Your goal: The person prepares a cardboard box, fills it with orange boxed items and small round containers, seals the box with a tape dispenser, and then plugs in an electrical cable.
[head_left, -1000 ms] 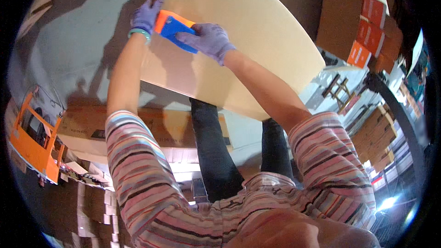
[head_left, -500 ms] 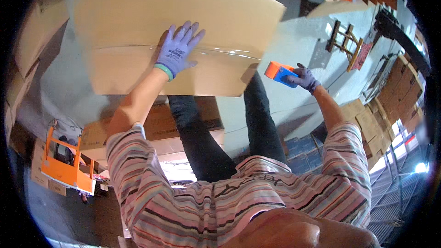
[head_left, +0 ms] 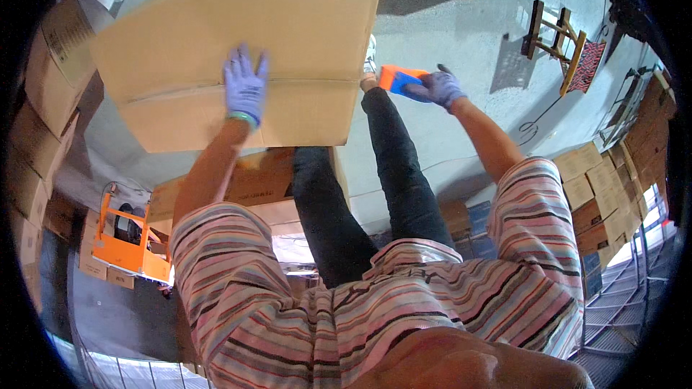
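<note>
Hidden: the orange tape tool (head_left: 401,78) was half covered by the right hand (head_left: 441,89), fingers wrapped around it.
Left hand (head_left: 244,89): fingers spread flat on the big brown box (head_left: 303,29), at 11 o'clock.
Packages: brown boxes (head_left: 43,72) were stacked at 9 o'clock.

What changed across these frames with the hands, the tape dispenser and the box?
The right hand took the orange tape dispenser off the cardboard box, out to the right over the grey floor, and holds it there. The left hand let go of it and now lies flat on the box's taped seam.
</note>
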### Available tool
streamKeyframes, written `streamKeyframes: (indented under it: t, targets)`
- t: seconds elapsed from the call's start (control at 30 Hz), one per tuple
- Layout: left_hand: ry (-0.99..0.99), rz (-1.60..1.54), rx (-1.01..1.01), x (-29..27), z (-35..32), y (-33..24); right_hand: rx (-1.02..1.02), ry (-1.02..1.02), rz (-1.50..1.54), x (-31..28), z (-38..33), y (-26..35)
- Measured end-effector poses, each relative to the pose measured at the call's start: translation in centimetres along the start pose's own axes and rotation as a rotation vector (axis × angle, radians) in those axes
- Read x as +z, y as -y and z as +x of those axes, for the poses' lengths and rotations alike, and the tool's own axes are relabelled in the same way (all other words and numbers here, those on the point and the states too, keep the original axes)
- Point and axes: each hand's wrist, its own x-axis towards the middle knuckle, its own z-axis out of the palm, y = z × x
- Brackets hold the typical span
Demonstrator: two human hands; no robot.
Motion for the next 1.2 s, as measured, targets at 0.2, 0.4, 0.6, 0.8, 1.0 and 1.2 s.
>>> streamKeyframes:
  t: [0.2, 0.4, 0.6, 0.8, 1.0, 1.2]
  targets:
    - [-0.023, -0.363, 0.56, -4.8, 1.4, -15.0, 0.214, -0.034, -0.054, 0.6, 4.0, 6.3]
    - [-0.226, -0.322, 0.551, -0.8, 2.6, -18.0, 0.411, 0.097, 0.137, 6.9, 5.2, 10.0]
    - [-0.231, -0.514, 0.368, 1.8, 2.1, 0.5, 0.707, 0.017, 0.169, 9.0, 0.7, 3.6]
    - [-0.642, -0.281, -0.6, 10.6, -0.9, 17.3, 0.442, 0.047, -0.508, 8.7, -11.2, -7.1]
    - [-0.276, -0.767, -0.689, 6.0, -7.7, 1.7, 0.538, -0.053, -0.279, 4.5, -19.7, -2.6]
    - [-0.675, -1.404, -0.652, -9.4, -31.2, -1.3, 0.38, -0.339, -0.179, -6.4, -23.8, 8.4]
